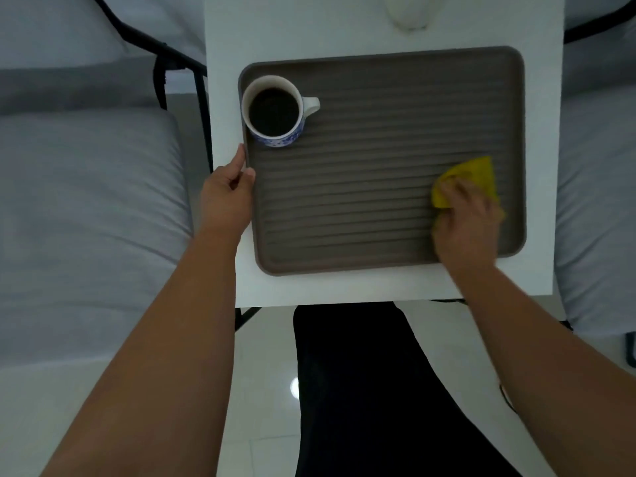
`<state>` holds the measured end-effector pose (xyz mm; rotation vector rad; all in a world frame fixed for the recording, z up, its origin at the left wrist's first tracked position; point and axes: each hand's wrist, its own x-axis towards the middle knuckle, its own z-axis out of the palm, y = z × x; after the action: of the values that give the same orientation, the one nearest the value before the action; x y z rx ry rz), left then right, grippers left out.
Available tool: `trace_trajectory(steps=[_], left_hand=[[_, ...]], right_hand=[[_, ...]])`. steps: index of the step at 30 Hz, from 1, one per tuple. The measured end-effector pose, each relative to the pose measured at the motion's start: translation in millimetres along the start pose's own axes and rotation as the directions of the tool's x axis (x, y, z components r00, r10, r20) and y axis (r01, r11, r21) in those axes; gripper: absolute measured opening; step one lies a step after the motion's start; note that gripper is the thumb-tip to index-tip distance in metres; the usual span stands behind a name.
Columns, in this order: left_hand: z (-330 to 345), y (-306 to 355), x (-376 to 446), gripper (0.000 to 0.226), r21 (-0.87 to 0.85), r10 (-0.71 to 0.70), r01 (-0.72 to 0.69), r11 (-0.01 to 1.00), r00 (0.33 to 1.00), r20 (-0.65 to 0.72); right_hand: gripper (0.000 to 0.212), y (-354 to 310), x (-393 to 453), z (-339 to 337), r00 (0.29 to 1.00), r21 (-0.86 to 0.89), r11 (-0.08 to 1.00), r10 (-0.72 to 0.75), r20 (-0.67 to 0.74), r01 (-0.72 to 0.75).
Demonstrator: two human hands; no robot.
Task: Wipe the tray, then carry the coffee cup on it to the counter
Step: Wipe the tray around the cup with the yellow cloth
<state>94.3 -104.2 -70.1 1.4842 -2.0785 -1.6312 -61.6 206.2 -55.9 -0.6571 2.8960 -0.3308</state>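
While left hand (229, 187) pinches tray (378, 80), right hand (464, 222) clutches cloth (476, 173).

A small white table (344, 287) fills the middle of the view, its top square-edged. At its far edge, partly cut off by the frame, stands a pale rounded object (409, 12), too blurred to identify. Left of the table sits a chair with a grey cushion (86, 201) and a black metal frame (199, 98) running close beside the table's left edge. Right of the table lies another grey cushion (595, 201). Below the table's near edge is a glossy white tiled floor (261, 390), with a bright light reflection (294, 387) on it.
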Motion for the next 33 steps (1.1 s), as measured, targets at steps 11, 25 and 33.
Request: trace_trajectory(steps=[11,25,33], left_hand=[[-10.8,1.3,5.2,0.043,-0.1,-0.06,0.068,0.993,0.995,0.078],[-6.6,-4.0,8.9,0.045,-0.115,-0.042,0.044,0.992,0.999,0.024],[-11.3,0.0,8.4,0.043,-0.06,-0.036,0.041,0.997,0.996,0.08]], right_hand=[[0.053,-145.2,-23.4,48.2,0.97,0.176,0.964,-0.22,0.104,0.2],[0.047,-137.1,-35.4,50.9,0.465,0.271,0.514,-0.856,0.225,0.814],[0.039,-40.5,-26.3,11.6,0.615,0.212,0.638,-0.77,0.173,0.74]])
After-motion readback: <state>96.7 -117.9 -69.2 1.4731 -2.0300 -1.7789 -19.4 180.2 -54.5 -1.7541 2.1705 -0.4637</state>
